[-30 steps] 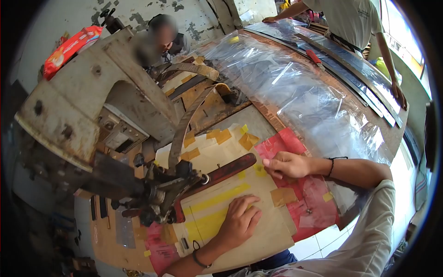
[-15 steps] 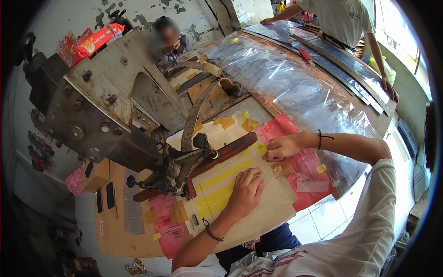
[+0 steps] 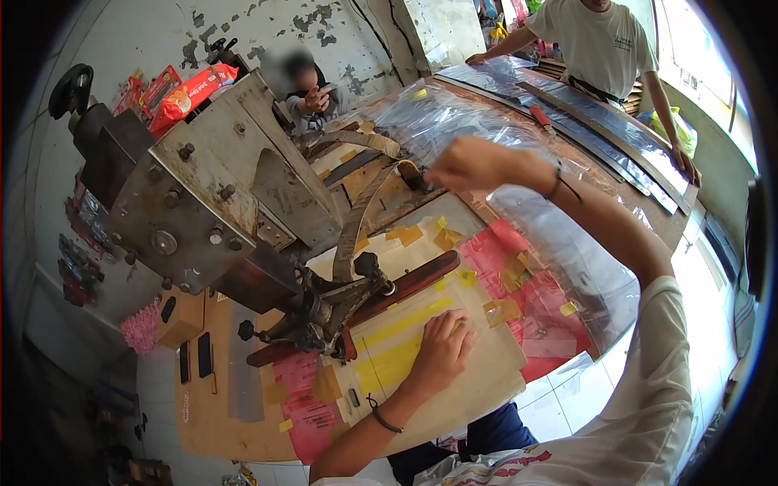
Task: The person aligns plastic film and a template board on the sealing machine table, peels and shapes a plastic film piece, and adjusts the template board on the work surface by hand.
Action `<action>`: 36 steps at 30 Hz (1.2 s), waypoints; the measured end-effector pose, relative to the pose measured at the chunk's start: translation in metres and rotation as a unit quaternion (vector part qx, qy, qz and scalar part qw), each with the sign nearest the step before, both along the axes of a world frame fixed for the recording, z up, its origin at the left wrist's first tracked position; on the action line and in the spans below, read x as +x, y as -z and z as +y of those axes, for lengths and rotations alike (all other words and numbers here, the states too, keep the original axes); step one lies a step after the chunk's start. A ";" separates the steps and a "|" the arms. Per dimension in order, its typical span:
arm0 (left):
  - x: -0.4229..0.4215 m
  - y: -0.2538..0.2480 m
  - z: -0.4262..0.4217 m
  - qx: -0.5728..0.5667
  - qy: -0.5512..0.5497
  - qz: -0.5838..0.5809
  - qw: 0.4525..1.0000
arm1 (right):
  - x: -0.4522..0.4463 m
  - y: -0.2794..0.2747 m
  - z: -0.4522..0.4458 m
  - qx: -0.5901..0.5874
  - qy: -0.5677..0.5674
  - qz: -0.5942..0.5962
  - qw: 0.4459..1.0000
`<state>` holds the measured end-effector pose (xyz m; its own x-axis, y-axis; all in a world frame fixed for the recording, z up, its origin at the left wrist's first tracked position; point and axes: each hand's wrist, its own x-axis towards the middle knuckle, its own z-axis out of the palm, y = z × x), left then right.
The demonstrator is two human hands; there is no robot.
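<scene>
Pale board (image 3: 486, 373): left hand (image 3: 442, 350) atop, loosely curled; right hand (image 3: 474, 164) raised beyond, fisted, contents indiscernible; red bar (image 3: 425, 272) across far side; tiled floor (image 3: 577, 405) off near-right corner.

From my remote seat I take the broad brown wooden table (image 3: 666, 225) as my landmark. Behind its far left end I see a white plastered wall (image 3: 259, 32), its paint flaked away in grey patches (image 3: 312, 23). Also behind the table, past some thin black cables, stands a pale upright wall section (image 3: 409, 36). To the table's right, a tall, glaring window (image 3: 697, 40) lets in strong daylight above a low grey-green wall (image 3: 717, 138). In front of the table I make out a white square-tiled floor (image 3: 577, 395) with thin dark joints; well left of the table, the room sinks into shadow.
</scene>
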<state>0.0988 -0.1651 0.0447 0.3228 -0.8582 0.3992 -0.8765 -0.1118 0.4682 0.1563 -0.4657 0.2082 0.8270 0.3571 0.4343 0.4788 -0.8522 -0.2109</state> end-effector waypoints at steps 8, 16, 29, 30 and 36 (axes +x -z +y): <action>0.002 0.000 -0.002 0.032 0.000 -0.004 0.999 | 0.187 0.002 -0.053 -0.152 0.212 -0.170 0.950; 0.000 -0.004 -0.007 0.069 0.001 0.006 0.998 | 0.282 0.022 -0.053 -0.135 0.322 -0.195 0.916; -0.001 0.002 -0.008 0.085 -0.011 0.005 0.996 | 0.351 0.008 -0.036 -0.192 0.352 -0.101 0.910; -0.001 0.003 -0.007 0.092 -0.010 0.006 0.996 | 0.355 0.008 -0.035 -0.190 0.353 -0.102 0.910; 0.000 0.005 -0.007 0.098 -0.011 -0.003 0.995 | 0.375 0.011 -0.042 -0.196 0.354 -0.122 0.906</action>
<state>0.0983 -0.1720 0.0401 0.3407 -0.9125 0.2263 -0.8753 -0.2201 0.4306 0.5317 -0.5079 0.1976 0.8058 -0.0601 0.5891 -0.2263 -0.9505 0.2127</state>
